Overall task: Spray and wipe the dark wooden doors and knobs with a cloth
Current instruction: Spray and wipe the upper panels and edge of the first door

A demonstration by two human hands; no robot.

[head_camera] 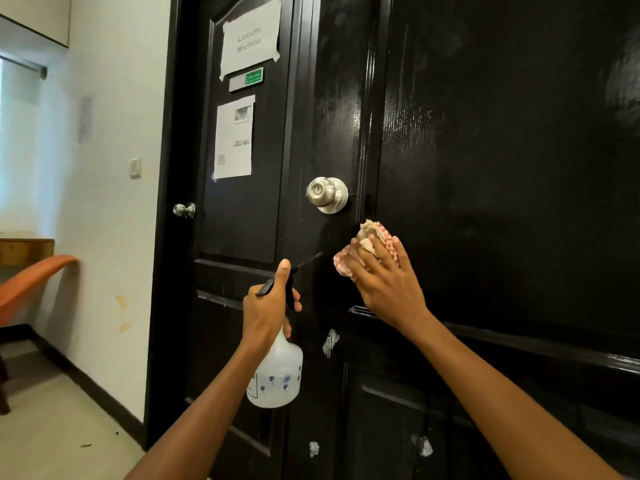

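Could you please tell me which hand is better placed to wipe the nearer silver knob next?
The right hand: it already presses the cloth on the door just below that knob. The left hand holds the spray bottle.

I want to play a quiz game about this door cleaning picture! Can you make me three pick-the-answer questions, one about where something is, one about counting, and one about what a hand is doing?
1. Where is the cloth?
A. Below and right of the nearer knob
B. On the floor
C. Hanging on the knob

2. How many silver door knobs show?
A. One
B. Two
C. Four

3. What is the left hand doing?
A. Resting open
B. Turning a knob
C. Holding a spray bottle

Answers:
1. A, the right hand presses it flat against the dark door there.
2. B, the nearer knob and a farther knob to the left.
3. C, its fingers wrap the bottle's neck, thumb raised beside the black sprayer.
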